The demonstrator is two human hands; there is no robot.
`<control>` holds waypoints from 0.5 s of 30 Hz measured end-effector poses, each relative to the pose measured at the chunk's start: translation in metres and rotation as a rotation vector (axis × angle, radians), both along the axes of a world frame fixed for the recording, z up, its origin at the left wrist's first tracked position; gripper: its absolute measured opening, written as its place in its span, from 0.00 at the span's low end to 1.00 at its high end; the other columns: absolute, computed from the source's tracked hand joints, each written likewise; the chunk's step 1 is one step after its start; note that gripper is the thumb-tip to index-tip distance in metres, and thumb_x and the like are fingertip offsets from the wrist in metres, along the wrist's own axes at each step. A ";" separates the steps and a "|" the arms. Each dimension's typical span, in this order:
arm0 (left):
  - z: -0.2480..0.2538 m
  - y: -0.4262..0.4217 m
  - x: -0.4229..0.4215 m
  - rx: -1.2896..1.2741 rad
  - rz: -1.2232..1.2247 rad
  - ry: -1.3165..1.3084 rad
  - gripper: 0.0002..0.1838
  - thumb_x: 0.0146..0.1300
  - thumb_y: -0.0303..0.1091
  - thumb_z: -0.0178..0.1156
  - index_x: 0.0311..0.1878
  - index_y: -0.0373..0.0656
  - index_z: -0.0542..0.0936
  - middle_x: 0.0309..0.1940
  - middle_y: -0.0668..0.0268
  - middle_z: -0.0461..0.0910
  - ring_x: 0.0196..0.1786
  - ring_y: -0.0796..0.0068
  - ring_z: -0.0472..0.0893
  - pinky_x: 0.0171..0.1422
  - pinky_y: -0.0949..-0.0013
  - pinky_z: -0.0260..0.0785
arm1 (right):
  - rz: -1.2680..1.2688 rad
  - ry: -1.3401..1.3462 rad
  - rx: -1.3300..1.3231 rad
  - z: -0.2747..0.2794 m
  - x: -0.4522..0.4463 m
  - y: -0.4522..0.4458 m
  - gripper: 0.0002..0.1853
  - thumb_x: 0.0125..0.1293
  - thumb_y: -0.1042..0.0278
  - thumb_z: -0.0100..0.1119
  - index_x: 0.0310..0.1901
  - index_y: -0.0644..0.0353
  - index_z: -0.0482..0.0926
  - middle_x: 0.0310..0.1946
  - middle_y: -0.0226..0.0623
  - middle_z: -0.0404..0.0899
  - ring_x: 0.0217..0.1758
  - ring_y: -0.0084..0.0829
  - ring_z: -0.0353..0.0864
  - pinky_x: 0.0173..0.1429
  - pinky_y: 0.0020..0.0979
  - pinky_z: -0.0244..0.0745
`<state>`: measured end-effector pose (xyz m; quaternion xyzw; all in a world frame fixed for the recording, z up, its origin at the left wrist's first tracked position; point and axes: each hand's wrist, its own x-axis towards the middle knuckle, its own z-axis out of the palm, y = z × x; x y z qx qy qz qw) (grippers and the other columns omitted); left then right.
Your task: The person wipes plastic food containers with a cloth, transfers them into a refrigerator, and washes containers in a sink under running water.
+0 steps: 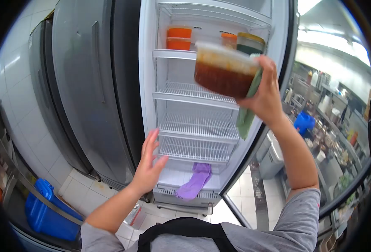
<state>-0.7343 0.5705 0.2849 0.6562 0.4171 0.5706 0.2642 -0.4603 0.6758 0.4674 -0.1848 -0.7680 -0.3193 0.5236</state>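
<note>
My right hand (266, 94) grips a clear tub of reddish-brown sauce (225, 73), held tilted in front of the upper shelves of an open fridge. A green cloth (246, 122) is pinched between that hand and the tub's side and hangs down below. The tub is slightly blurred. Lower down, my left hand (150, 164) is raised with its fingers apart and nothing in it, near the fridge's left edge. A purple cloth (193, 181) drapes over the fridge floor and its front edge.
Orange containers (179, 38) and a yellow-lidded tub (251, 43) stand on an upper shelf. Wire shelves (198, 124) lie below. The glass door (286, 168) is swung open on the right. Grey steel cabinets (82, 84) and a blue bin (51, 210) are at left.
</note>
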 end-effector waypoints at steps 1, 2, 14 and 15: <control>-0.028 0.007 -0.011 0.013 0.166 0.127 0.38 0.61 0.39 0.56 0.72 0.50 0.50 0.73 0.56 0.41 0.71 0.53 0.52 0.71 0.55 0.48 | -0.014 0.020 -0.010 0.016 -0.004 0.017 0.51 0.23 0.74 0.77 0.57 0.57 0.59 0.53 0.45 0.65 0.59 0.51 0.64 0.63 0.43 0.61; -0.057 0.011 -0.022 0.020 0.334 0.255 0.38 0.59 0.32 0.58 0.71 0.48 0.53 0.72 0.54 0.41 0.72 0.52 0.52 0.71 0.56 0.49 | -0.038 0.038 -0.013 0.032 -0.008 0.036 0.51 0.25 0.72 0.77 0.57 0.57 0.59 0.53 0.45 0.65 0.59 0.51 0.64 0.63 0.43 0.62; -0.438 -0.115 -0.117 -1.058 0.845 0.551 0.34 0.55 0.42 0.63 0.61 0.35 0.64 0.62 0.39 0.56 0.55 0.43 0.72 0.56 0.53 0.69 | -0.373 -0.045 0.062 0.114 -0.058 0.219 0.49 0.36 0.59 0.76 0.60 0.59 0.57 0.53 0.44 0.66 0.56 0.46 0.70 0.56 0.40 0.71; -0.434 -0.100 -0.127 -1.075 0.851 0.526 0.34 0.55 0.42 0.63 0.61 0.35 0.64 0.62 0.39 0.57 0.55 0.44 0.72 0.56 0.53 0.69 | -0.405 -0.070 0.053 0.116 -0.062 0.233 0.48 0.36 0.58 0.76 0.59 0.59 0.58 0.53 0.44 0.66 0.55 0.45 0.71 0.55 0.40 0.71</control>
